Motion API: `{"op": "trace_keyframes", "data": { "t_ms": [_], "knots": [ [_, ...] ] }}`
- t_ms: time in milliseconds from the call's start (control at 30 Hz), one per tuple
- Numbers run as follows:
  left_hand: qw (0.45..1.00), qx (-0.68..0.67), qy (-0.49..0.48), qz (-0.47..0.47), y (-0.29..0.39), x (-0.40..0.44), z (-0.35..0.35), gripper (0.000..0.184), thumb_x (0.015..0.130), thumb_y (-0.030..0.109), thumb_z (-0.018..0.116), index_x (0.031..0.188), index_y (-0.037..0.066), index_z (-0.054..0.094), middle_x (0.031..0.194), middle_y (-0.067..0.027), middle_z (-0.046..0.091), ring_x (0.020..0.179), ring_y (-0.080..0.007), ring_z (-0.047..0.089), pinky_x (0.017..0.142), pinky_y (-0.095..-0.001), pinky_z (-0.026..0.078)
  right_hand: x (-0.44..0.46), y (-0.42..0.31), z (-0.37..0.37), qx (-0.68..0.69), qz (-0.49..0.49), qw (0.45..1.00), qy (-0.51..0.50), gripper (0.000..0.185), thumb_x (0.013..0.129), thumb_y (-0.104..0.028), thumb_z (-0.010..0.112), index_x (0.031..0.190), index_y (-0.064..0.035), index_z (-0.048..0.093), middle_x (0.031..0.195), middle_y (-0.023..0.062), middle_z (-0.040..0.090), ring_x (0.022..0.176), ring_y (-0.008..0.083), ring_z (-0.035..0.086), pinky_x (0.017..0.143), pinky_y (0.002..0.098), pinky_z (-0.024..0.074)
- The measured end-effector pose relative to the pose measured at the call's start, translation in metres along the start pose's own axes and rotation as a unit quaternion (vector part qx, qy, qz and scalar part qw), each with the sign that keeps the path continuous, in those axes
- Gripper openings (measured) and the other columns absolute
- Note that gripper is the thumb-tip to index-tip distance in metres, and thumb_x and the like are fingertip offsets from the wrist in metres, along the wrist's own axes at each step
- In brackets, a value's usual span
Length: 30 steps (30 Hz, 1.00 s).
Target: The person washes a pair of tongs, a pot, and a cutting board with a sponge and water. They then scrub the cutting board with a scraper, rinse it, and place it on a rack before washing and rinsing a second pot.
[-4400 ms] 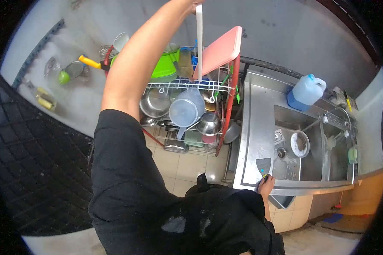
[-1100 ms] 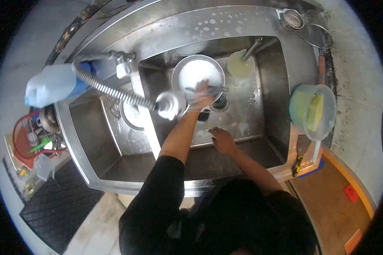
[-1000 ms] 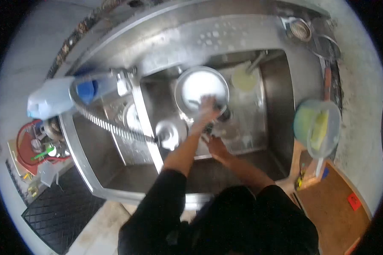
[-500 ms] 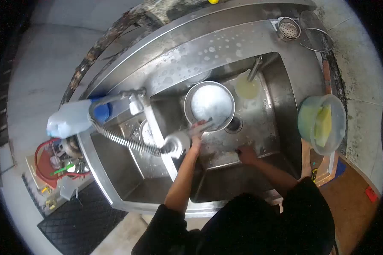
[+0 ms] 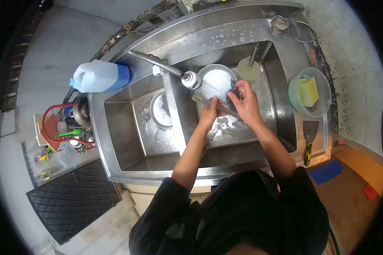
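My left hand [image 5: 209, 115] is closed round a long, thin metal utensil [image 5: 202, 100]; its exact kind is unclear. In my right hand [image 5: 247, 103] is a dark scouring pad [image 5: 232, 94], pinched between thumb and fingers just above the utensil. Both hands are over the right sink basin [image 5: 281, 97]. Behind them stands a round metal pot [image 5: 216, 80] of white, foamy-looking contents. The spray head [image 5: 192, 80] of the tap hangs by the pot's left rim, water seeming to stream from it. A jug of yellowish liquid [image 5: 248, 70] with a metal handle in it stands at the back.
The left basin [image 5: 123, 127] holds another metal pot [image 5: 161, 111]. A blue-and-white jug [image 5: 101, 76] lies at the left rim. On the right are a tub [image 5: 298, 95] with a yellow sponge [image 5: 309, 91], a scraper [image 5: 309, 140] and a strainer [image 5: 303, 32].
My left hand has moved right and up with the utensil. My right hand has risen from the basin floor with the pad to meet it. The view has shifted, and the spray head appears farther back.
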<state>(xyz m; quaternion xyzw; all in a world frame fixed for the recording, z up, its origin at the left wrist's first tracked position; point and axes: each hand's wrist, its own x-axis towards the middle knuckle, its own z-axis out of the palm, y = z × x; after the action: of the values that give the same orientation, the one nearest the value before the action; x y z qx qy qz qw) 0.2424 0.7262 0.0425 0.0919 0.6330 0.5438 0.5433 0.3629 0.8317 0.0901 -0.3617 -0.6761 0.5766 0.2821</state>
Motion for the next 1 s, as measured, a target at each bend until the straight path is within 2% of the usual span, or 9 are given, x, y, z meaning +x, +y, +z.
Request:
{"op": "trace_keyframes", "data": {
  "t_ms": [133, 167, 267, 400, 467, 667, 800, 833, 1000],
  "knots": [
    [0.992, -0.056, -0.068, -0.094, -0.031, 0.013, -0.002, 0.038, 0.097, 0.036, 0.038, 0.100, 0.001, 0.049, 0.083, -0.0144, 0.065, 0.071, -0.0218, 0.065, 0.061, -0.0311, 0.055, 0.000, 0.055, 0.005, 0.199, 0.069, 0.978, 0.006, 0.030, 0.083, -0.010, 0.064, 0.107, -0.0056, 0.047, 0.080, 0.0090, 0.062, 0.072, 0.0133, 0.058, 0.059, 0.0263, 0.0450],
    [0.963, -0.229, -0.002, -0.139, -0.047, 0.019, 0.002, 0.034, 0.097, 0.034, 0.040, 0.101, 0.002, 0.048, 0.077, -0.0108, 0.063, 0.064, -0.0196, 0.063, 0.060, -0.0303, 0.052, -0.003, 0.064, 0.002, 0.231, 0.173, 0.957, 0.031, 0.031, 0.082, -0.011, 0.065, 0.108, -0.0055, 0.049, 0.083, 0.0092, 0.062, 0.073, 0.0143, 0.059, 0.060, 0.0264, 0.0459],
    [0.989, -0.126, 0.062, -0.051, -0.068, -0.001, 0.020, 0.029, 0.097, 0.031, 0.042, 0.099, 0.003, 0.048, 0.069, -0.0077, 0.059, 0.058, -0.0183, 0.059, 0.055, -0.0300, 0.049, -0.010, 0.103, -0.003, 0.287, 0.334, 0.896, 0.062, 0.035, 0.082, -0.013, 0.065, 0.112, -0.0027, 0.053, 0.092, 0.0112, 0.062, 0.080, 0.0179, 0.062, 0.065, 0.0271, 0.0484],
    [0.997, 0.062, 0.044, 0.034, -0.074, -0.021, 0.029, 0.019, 0.095, 0.019, 0.043, 0.100, 0.001, 0.045, 0.064, -0.0069, 0.054, 0.051, -0.0172, 0.056, 0.046, -0.0303, 0.044, -0.020, 0.103, 0.005, 0.226, 0.298, 0.925, -0.062, 0.046, 0.082, -0.012, 0.063, 0.124, 0.0006, 0.047, 0.098, 0.0140, 0.062, 0.083, 0.0199, 0.061, 0.069, 0.0312, 0.0491],
    [0.996, 0.076, 0.022, 0.039, -0.067, -0.028, 0.025, 0.016, 0.093, 0.012, 0.042, 0.102, -0.001, 0.044, 0.063, -0.0068, 0.053, 0.048, -0.0156, 0.054, 0.045, -0.0292, 0.043, -0.026, 0.092, 0.018, 0.104, 0.168, 0.973, -0.121, 0.048, 0.083, -0.011, 0.062, 0.126, 0.0022, 0.045, 0.099, 0.0130, 0.063, 0.083, 0.0191, 0.060, 0.068, 0.0320, 0.0486],
    [0.986, 0.138, 0.039, 0.087, -0.051, -0.037, 0.008, 0.021, 0.092, 0.017, 0.048, 0.100, -0.002, 0.047, 0.056, -0.0074, 0.052, 0.047, -0.0132, 0.052, 0.042, -0.0297, 0.040, -0.029, 0.029, 0.021, 0.225, 0.101, 0.969, -0.023, 0.019, 0.083, -0.008, 0.065, 0.097, 0.0010, 0.056, 0.079, 0.0032, 0.061, 0.064, 0.0075, 0.055, 0.055, 0.0204, 0.0426],
    [0.899, 0.364, 0.152, 0.191, -0.052, -0.043, 0.006, 0.027, 0.089, 0.020, 0.054, 0.091, -0.006, 0.050, 0.059, -0.0215, 0.056, 0.052, -0.0328, 0.058, 0.050, -0.0415, 0.042, -0.031, 0.042, 0.022, -0.005, 0.078, 0.990, -0.120, 0.019, 0.081, -0.016, 0.067, 0.085, 0.0008, 0.059, 0.072, 0.0065, 0.063, 0.064, 0.0122, 0.058, 0.056, 0.0259, 0.0428],
    [0.929, 0.310, 0.136, 0.147, -0.025, -0.060, 0.016, 0.027, 0.088, 0.019, 0.054, 0.086, -0.007, 0.051, 0.063, -0.0270, 0.056, 0.061, -0.0419, 0.058, 0.055, -0.0476, 0.043, -0.033, 0.052, 0.028, -0.021, 0.064, 0.991, -0.118, 0.024, 0.081, -0.021, 0.067, 0.085, 0.0015, 0.059, 0.073, 0.0095, 0.064, 0.063, 0.0163, 0.059, 0.057, 0.0282, 0.0435],
    [0.903, 0.360, 0.137, 0.193, -0.041, -0.059, 0.013, 0.025, 0.088, 0.017, 0.053, 0.088, -0.008, 0.050, 0.067, -0.0291, 0.057, 0.068, -0.0470, 0.056, 0.059, -0.0526, 0.042, -0.042, 0.022, 0.030, -0.147, 0.030, 0.980, -0.132, 0.037, 0.081, -0.034, 0.065, 0.080, 0.0030, 0.062, 0.068, 0.0161, 0.062, 0.061, 0.0241, 0.058, 0.059, 0.0342, 0.0441]
  ]
}}
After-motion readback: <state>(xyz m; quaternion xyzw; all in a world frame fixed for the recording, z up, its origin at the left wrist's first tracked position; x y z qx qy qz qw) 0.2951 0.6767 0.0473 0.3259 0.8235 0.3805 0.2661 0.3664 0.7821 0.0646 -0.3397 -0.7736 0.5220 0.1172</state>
